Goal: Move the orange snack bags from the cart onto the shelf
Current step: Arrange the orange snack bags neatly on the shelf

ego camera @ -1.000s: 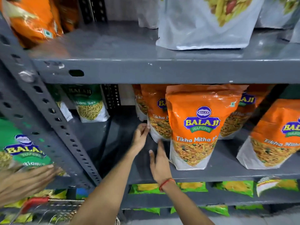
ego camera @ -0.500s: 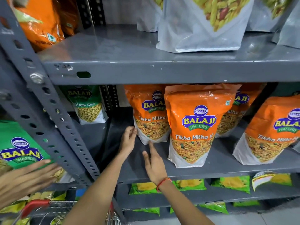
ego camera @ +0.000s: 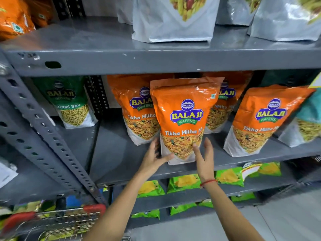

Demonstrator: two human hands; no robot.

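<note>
Several orange Balaji snack bags stand upright on the middle grey shelf (ego camera: pixel 119 153). The front orange bag (ego camera: pixel 184 110) stands near the shelf's edge. My left hand (ego camera: pixel 152 159) is at its lower left corner, thumb lying against the bag's base. My right hand (ego camera: pixel 204 159), with a red thread at the wrist, is at its lower right corner, a fingertip touching it. Both hands have their fingers spread and do not close around the bag. Another orange bag (ego camera: pixel 137 105) stands behind to the left, one (ego camera: pixel 225 108) behind to the right, and one (ego camera: pixel 264 119) farther right. The cart (ego camera: pixel 66 221) is at the bottom left.
A slotted grey upright (ego camera: pixel 43 134) slants across the left. A green bag (ego camera: pixel 69 101) stands at the shelf's back left, a teal bag (ego camera: pixel 309 122) at the far right. White bags (ego camera: pixel 173 23) fill the upper shelf. Green packets (ego camera: pixel 184 183) lie on the lower shelves.
Both my hands have moved right, from the bare shelf to either side of the front orange bag's base. Another person's hand at the lower left has gone out of view.
</note>
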